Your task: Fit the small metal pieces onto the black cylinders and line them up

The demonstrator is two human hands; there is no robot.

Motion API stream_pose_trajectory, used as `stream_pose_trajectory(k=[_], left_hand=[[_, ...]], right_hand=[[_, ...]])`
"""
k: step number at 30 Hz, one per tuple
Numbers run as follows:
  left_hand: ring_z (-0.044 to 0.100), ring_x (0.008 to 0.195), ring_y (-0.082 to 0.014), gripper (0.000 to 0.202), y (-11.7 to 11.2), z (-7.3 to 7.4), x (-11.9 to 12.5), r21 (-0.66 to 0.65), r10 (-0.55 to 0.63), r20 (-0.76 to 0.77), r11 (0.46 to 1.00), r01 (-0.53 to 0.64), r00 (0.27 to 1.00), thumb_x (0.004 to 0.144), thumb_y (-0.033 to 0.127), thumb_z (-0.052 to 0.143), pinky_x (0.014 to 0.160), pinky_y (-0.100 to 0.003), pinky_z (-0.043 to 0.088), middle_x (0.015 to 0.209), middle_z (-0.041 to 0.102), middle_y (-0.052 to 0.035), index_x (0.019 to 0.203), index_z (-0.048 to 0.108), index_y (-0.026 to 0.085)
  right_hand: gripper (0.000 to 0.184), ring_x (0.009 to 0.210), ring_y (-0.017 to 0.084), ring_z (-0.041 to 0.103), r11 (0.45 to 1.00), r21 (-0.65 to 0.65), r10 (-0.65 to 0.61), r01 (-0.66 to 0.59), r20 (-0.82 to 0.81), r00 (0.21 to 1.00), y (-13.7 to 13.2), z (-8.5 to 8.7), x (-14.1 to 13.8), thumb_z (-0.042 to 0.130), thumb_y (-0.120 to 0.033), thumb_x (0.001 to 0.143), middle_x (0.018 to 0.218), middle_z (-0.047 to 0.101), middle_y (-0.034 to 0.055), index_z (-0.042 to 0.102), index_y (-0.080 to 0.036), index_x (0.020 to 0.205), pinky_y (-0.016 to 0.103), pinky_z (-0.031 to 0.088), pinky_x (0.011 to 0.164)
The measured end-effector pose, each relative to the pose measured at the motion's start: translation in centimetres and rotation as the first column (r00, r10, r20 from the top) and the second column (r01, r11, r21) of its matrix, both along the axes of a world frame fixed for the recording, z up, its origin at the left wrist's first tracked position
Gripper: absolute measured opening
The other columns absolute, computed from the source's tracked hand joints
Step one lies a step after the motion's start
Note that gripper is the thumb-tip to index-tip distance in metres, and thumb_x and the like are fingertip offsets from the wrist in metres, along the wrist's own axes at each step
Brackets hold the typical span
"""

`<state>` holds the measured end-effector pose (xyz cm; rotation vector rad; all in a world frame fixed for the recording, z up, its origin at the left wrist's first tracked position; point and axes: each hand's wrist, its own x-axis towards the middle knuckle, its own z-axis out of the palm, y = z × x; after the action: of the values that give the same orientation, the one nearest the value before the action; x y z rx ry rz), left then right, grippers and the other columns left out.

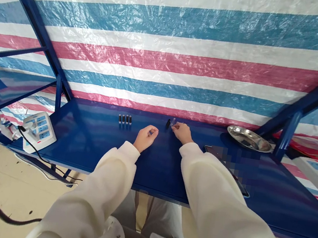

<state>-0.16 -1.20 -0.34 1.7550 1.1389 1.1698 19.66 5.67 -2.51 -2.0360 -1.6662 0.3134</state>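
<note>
My left hand (145, 137) rests on the blue table (97, 141) with its fingers curled into a loose fist; nothing shows inside it. My right hand (181, 132) lies further back and pinches a small clear tube-like piece (173, 122), right beside a small black cylinder (168, 123) standing on the table. To the left of both hands, a short row of several small black cylinders (125, 119) stands upright near the table's back edge. Both arms wear cream sleeves.
A shiny metal dish (247, 138) sits at the back right. A dark phone-like slab (230, 167) lies right of my right arm. A white power strip (36, 131) with a black cable hangs over the left edge. Blue frame posts and a striped tarp stand behind.
</note>
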Motion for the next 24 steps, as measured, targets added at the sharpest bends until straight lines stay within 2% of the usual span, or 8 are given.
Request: stream_pose_trajectory(k=[6, 12, 24], left_hand=[[0.046, 0.051, -0.0059, 0.017, -0.03, 0.03, -0.01, 0.004, -0.001, -0.005, 1.0, 0.001, 1.0, 0.082, 0.03, 0.052, 0.051, -0.018, 0.04, 0.069, 0.057, 0.0016, 0.085, 0.06, 0.016], [0.045, 0.051, -0.0057, 0.014, -0.09, 0.09, 0.02, 0.01, 0.002, -0.013, 1.0, -0.002, 1.0, 0.082, 0.026, 0.05, 0.051, -0.018, 0.04, 0.069, 0.057, 0.0018, 0.084, 0.06, 0.016], [0.047, 0.051, -0.0064, 0.015, -0.03, 0.04, -0.12, 0.015, 0.035, 0.0, 0.999, -0.035, 0.999, 0.083, 0.028, 0.05, 0.05, -0.019, 0.04, 0.067, 0.057, 0.0017, 0.083, 0.06, 0.016]], right_hand=[[0.021, 0.087, 0.023, 0.066, 1.0, -0.007, -0.013, 0.013, 0.006, 1.0, -0.52, 0.17, -0.38, 0.059, -0.032, 0.08, 0.077, 0.072, 0.0076, 0.072, -0.018, 0.087, 0.027, 0.046, 0.074], [0.023, 0.09, 0.023, 0.066, 1.0, -0.018, -0.011, 0.011, 0.038, 0.999, -0.29, 0.17, -0.42, 0.059, -0.034, 0.08, 0.081, 0.072, 0.0086, 0.074, -0.018, 0.089, 0.027, 0.046, 0.074], [0.024, 0.086, 0.022, 0.066, 1.0, -0.022, -0.004, 0.004, 0.008, 1.0, -0.21, 0.11, -0.32, 0.059, -0.034, 0.079, 0.076, 0.071, 0.0072, 0.073, -0.018, 0.09, 0.027, 0.047, 0.072]])
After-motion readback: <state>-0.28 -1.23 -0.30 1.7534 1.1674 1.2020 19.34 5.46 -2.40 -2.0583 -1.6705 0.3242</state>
